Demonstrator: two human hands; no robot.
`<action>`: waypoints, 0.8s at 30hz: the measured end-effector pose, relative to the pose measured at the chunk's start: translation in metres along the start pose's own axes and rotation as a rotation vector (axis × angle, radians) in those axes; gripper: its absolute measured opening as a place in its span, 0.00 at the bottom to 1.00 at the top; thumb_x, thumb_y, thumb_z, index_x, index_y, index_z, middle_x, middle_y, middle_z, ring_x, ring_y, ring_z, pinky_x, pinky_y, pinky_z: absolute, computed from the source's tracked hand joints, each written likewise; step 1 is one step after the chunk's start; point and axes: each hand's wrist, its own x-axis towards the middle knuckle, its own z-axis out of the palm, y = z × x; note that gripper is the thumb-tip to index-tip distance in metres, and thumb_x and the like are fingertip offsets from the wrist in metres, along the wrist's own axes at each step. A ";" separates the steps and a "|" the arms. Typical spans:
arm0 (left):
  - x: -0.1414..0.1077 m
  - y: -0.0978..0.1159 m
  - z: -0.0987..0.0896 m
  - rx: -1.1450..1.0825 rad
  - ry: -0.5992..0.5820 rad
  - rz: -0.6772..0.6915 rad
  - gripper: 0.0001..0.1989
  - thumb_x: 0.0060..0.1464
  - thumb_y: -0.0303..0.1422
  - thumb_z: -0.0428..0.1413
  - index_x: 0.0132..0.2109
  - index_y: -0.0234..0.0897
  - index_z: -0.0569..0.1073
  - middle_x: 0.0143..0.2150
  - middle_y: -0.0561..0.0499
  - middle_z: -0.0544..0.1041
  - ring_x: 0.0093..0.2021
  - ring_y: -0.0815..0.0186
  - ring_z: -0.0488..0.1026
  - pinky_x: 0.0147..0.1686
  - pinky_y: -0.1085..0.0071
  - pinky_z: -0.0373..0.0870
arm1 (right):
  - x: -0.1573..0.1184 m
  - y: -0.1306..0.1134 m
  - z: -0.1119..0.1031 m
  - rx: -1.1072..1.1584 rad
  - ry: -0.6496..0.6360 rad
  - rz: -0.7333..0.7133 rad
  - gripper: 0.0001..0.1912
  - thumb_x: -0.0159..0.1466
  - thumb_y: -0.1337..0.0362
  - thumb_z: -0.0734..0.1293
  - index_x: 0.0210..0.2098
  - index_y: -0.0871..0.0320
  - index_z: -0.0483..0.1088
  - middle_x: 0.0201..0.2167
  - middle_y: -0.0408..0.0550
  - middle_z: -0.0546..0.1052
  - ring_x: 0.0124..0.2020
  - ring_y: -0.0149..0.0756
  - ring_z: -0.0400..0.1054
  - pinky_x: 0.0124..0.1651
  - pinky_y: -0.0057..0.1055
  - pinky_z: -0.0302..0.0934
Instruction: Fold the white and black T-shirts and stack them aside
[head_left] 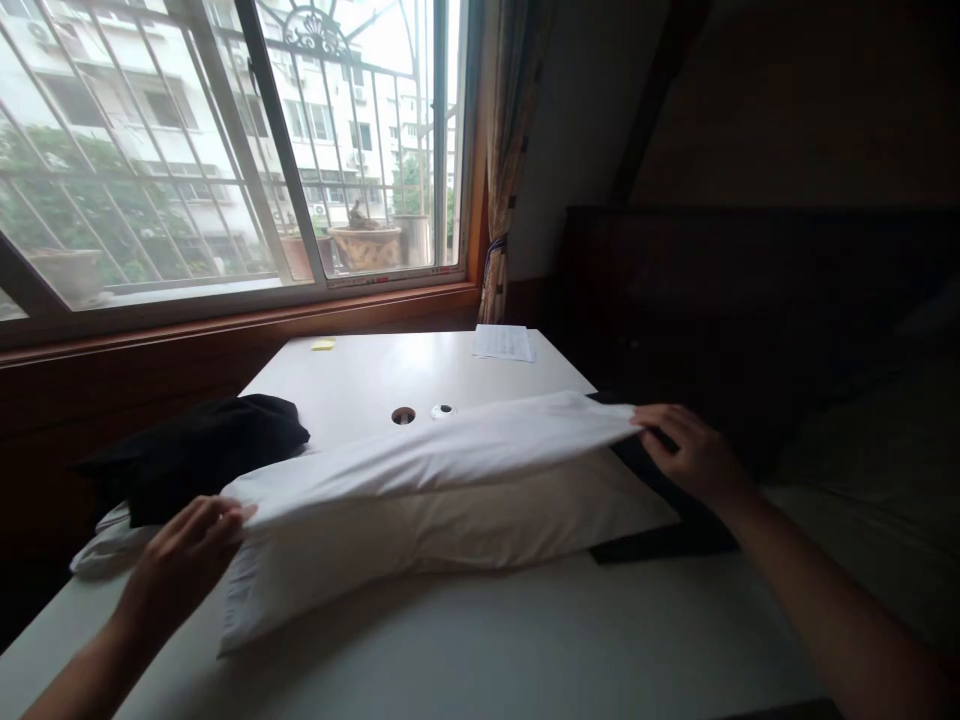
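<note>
A white cloth (pixel 450 450), perhaps a garment, stretches across the white table in front of me, its upper layer raised and folded over the part below. My left hand (pixel 199 540) pinches its left corner. At the right end, my right hand (pixel 686 450) pinches the other corner between thumb and fingers. The raised edge runs nearly straight between both hands, sloping up to the right. Below it, the lower layer (pixel 525 520) rests on the table, with soft wrinkles. What kind of cloth item this is, I cannot tell.
Dark cloth (pixel 217 445) lies in a heap at the left, over some pale cloth (pixel 112 545). Black material (pixel 660 540) shows under the right end. Papers (pixel 504 343), a yellow note (pixel 323 344) and a cable hole (pixel 403 415) mark the far part of the table (pixel 360 370). A barred window stands behind.
</note>
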 end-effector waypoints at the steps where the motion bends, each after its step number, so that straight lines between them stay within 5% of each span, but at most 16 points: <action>1: -0.020 0.001 0.010 0.016 -0.017 0.067 0.13 0.66 0.25 0.48 0.44 0.40 0.77 0.41 0.48 0.78 0.43 0.60 0.75 0.47 0.63 0.76 | -0.022 0.000 0.002 0.012 -0.013 -0.008 0.11 0.67 0.65 0.64 0.47 0.53 0.74 0.48 0.51 0.78 0.51 0.48 0.73 0.57 0.49 0.68; 4: -0.064 0.002 0.027 0.007 -0.024 0.217 0.16 0.62 0.23 0.50 0.48 0.44 0.77 0.44 0.49 0.81 0.44 0.61 0.79 0.43 0.70 0.79 | -0.079 -0.002 0.009 0.043 -0.107 -0.014 0.12 0.66 0.67 0.64 0.48 0.53 0.74 0.47 0.49 0.78 0.51 0.46 0.74 0.56 0.47 0.69; 7: -0.080 0.003 0.024 -0.001 -0.061 0.253 0.17 0.60 0.23 0.51 0.51 0.46 0.77 0.46 0.48 0.82 0.45 0.60 0.81 0.43 0.70 0.80 | -0.109 -0.007 0.013 0.049 -0.126 0.000 0.12 0.66 0.68 0.64 0.48 0.53 0.74 0.46 0.49 0.79 0.50 0.45 0.74 0.55 0.45 0.70; 13: -0.067 0.006 0.009 -0.065 -0.067 0.043 0.15 0.65 0.25 0.48 0.46 0.43 0.78 0.45 0.46 0.81 0.43 0.58 0.80 0.43 0.65 0.80 | -0.103 -0.015 0.004 0.052 -0.040 0.039 0.12 0.66 0.69 0.65 0.48 0.52 0.72 0.48 0.49 0.77 0.52 0.47 0.73 0.58 0.47 0.67; 19: -0.071 0.008 0.011 -0.097 -0.100 0.220 0.17 0.61 0.25 0.51 0.49 0.47 0.79 0.46 0.48 0.82 0.45 0.60 0.81 0.41 0.72 0.79 | -0.116 -0.008 0.009 0.066 -0.118 0.032 0.11 0.64 0.68 0.66 0.45 0.53 0.72 0.46 0.49 0.77 0.50 0.46 0.73 0.55 0.45 0.69; 24: -0.077 0.002 0.007 -0.129 -0.103 0.126 0.18 0.63 0.26 0.47 0.47 0.44 0.79 0.45 0.49 0.83 0.41 0.63 0.82 0.40 0.75 0.78 | -0.128 0.000 0.009 0.056 -0.224 0.062 0.05 0.62 0.65 0.66 0.39 0.53 0.70 0.46 0.51 0.76 0.48 0.46 0.73 0.50 0.42 0.69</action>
